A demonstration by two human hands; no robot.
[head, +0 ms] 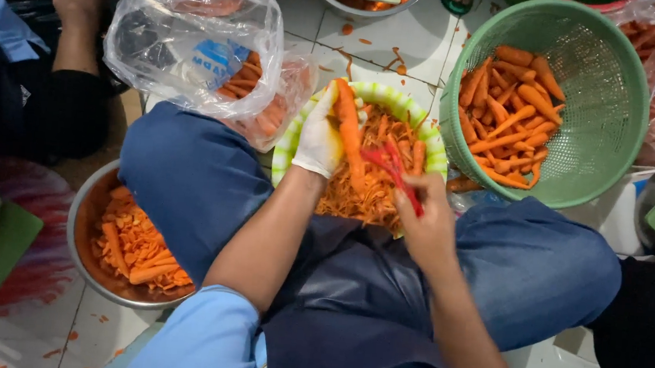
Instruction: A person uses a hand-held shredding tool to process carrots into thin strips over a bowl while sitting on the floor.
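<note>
- Blue sleeves and a dark apron over blue-jeaned knees sit closest, the person seated on the tiled floor [369, 47]
- Left hand [320, 137], in a white glove, is closed around a long carrot [349, 135] held above the green striped bowl [419, 113] full of orange peelings
- Right hand [427, 219], bare, grips a red peeler [395, 170], its head touching the carrot
- Green basket [619, 145] of carrots stands just right of the bowl
- Metal bowl [79, 223] of peeled carrots lies by the left knee
- Clear plastic bag [191, 41] with carrots rests on the left knee
</note>
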